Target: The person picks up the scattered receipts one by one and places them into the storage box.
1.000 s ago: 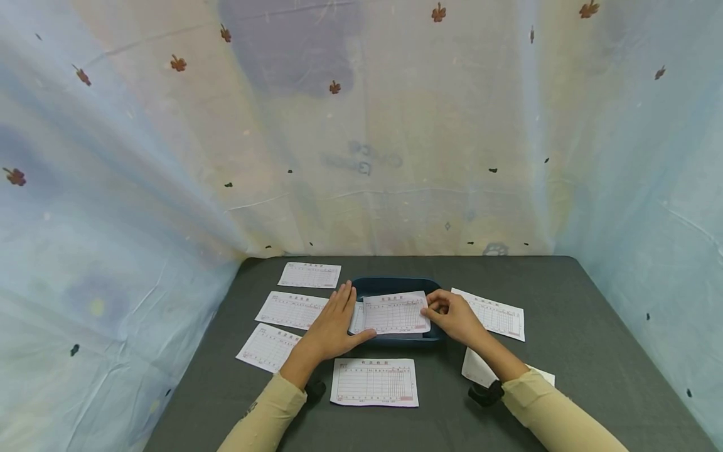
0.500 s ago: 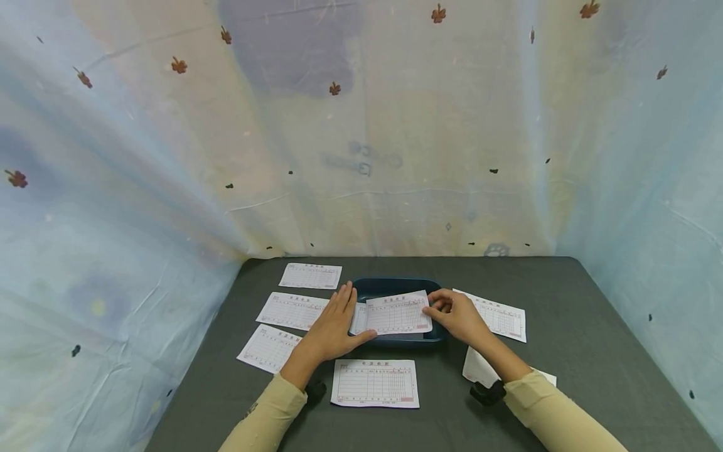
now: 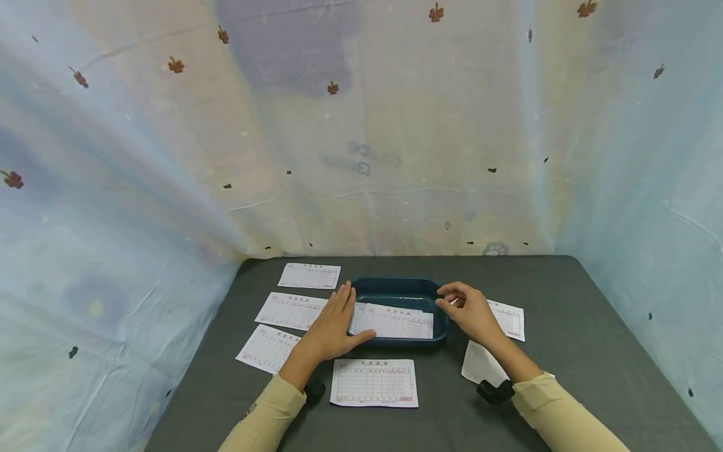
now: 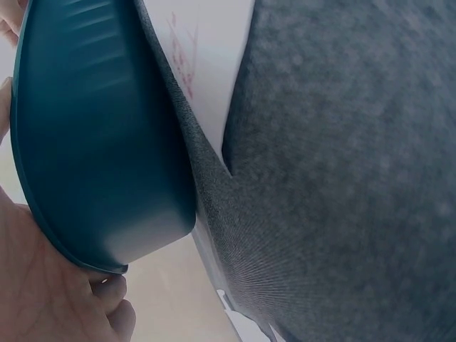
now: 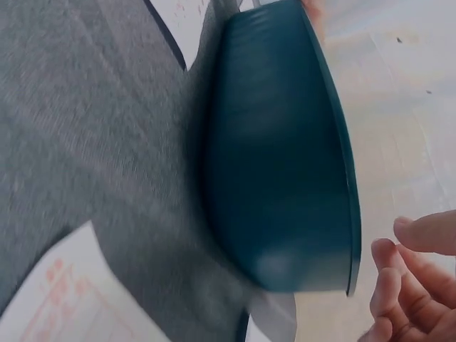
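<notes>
One gray table [image 3: 446,417] across bottom of head frame, blue tray [image 3: 395,289] at center. Left hand [image 3: 330,329] lies against the tray's left end, fingers straight, thumb spread. Right hand [image 3: 470,312] beside the tray's right end, fingers loosely curled, thumb gap visible in head view, nothing held; right wrist view shows fingertips apart from the tray. Printed slips [image 3: 398,322] overlap inside the tray, lower half, head view only; wrist views get just its outer side. Other slips [image 3: 374,384] lie left, below and right.
</notes>
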`<state>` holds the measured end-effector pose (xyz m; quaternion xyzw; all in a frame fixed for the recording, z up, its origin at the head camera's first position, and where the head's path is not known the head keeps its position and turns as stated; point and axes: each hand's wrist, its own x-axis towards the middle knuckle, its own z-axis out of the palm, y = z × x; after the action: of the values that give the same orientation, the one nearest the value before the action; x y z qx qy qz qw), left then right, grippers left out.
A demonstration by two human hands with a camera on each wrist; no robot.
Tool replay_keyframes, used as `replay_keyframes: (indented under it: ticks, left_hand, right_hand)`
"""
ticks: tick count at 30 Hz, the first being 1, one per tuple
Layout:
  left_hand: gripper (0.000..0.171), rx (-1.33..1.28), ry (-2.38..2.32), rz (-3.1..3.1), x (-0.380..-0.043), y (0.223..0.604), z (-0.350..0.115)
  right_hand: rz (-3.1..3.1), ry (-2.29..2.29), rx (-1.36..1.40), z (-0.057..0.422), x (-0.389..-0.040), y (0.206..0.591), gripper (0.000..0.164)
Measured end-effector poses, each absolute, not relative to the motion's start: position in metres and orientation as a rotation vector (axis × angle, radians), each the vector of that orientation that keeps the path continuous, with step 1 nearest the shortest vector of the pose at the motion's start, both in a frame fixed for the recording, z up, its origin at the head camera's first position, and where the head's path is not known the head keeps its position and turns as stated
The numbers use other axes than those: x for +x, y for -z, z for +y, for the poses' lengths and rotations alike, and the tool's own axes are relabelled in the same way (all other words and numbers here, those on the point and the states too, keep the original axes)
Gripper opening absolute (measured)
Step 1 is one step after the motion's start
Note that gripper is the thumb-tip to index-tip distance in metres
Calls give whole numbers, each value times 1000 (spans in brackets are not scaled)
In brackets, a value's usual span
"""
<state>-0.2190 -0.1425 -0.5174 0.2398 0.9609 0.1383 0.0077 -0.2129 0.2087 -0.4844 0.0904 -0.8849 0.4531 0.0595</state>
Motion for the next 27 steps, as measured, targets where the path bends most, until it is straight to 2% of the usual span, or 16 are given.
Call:
replay_keyframes:
  ticks: [8,27]
  left_hand:
    - [119,749,-436,3003,-219,517,-142]
    - [120,728,-425,2979,-220,516,-141]
  right_hand:
    - [-2636,-1315,221,236,-212,491,22]
    - [-2737,-1126,160,302,-205,504,31]
